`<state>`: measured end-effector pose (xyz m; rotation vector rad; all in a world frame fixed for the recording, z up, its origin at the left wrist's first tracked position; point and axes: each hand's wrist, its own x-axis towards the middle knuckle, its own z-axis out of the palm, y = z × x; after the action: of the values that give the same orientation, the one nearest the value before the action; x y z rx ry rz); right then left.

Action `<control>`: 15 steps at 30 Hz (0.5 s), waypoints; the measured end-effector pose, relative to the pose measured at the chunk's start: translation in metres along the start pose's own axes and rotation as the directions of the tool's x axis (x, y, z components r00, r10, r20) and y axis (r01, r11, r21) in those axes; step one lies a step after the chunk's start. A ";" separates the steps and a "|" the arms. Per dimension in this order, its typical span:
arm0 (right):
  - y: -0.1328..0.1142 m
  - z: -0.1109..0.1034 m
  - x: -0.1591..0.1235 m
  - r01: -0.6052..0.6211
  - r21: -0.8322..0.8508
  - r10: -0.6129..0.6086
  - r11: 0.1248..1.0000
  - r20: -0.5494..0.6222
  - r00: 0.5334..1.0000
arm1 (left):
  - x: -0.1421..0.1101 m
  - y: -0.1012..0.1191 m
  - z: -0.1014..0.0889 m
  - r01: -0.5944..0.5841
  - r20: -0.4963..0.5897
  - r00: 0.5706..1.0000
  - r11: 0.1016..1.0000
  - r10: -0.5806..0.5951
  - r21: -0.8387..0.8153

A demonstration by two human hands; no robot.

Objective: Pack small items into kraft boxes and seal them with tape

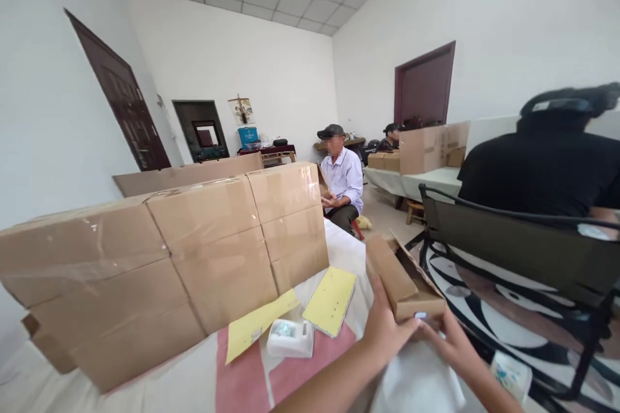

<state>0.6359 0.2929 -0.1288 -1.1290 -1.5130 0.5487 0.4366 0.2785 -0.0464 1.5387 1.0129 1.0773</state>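
Observation:
A small brown cardboard box [394, 271] with a raised flap is held between my two hands at the right edge of the bed-like, cloth-covered surface. My left hand [385, 322] wraps round its near left side, the thumb at the near end. My right hand [450, 332] grips the near right corner, its thumb close to a small whitish patch [420, 315] on the box end. Left of my hands lie a yellow sheet with a wavy edge [332, 300], another yellow sheet [256, 329] and a white plastic pack [290, 339]. The inside of the box is hidden.
A wall of taped cardboard boxes [208, 239] stands along the left. On the right are a dark folding chair [513, 239] and a person in black [542, 148]. Another person in a light shirt [346, 171] sits beyond. A white package [511, 374] lies low right.

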 end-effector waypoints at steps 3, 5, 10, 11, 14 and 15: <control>0.031 0.028 0.033 0.019 -0.004 -0.019 1.000 -0.012 1.000 | 0.035 -0.019 -0.008 -0.001 -0.156 0.987 0.988 0.025 0.154; 0.038 0.049 0.061 0.041 0.001 -0.041 0.999 -0.004 0.999 | 0.058 -0.025 -0.021 0.017 -0.208 0.978 0.976 0.029 0.217; 0.042 0.090 0.109 0.016 -0.023 -0.017 1.000 -0.027 0.999 | 0.102 -0.034 -0.051 0.028 -0.249 0.968 0.967 0.038 0.253; 0.044 0.094 0.111 -0.003 -0.042 0.002 0.999 -0.024 1.000 | 0.106 -0.036 -0.055 0.031 -0.254 0.967 0.965 0.037 0.260; 0.048 0.099 0.108 -0.076 -0.067 0.073 0.995 -0.053 0.996 | 0.116 -0.043 -0.058 0.072 -0.283 0.959 0.954 0.014 0.291; 0.049 0.100 0.106 -0.102 -0.067 0.096 0.993 -0.083 0.992 | 0.119 -0.045 -0.057 0.099 -0.300 0.954 0.948 -0.004 0.304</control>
<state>0.5681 0.4299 -0.1448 -1.2718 -1.4226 0.5140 0.4091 0.4139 -0.0639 1.6196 1.4848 1.1738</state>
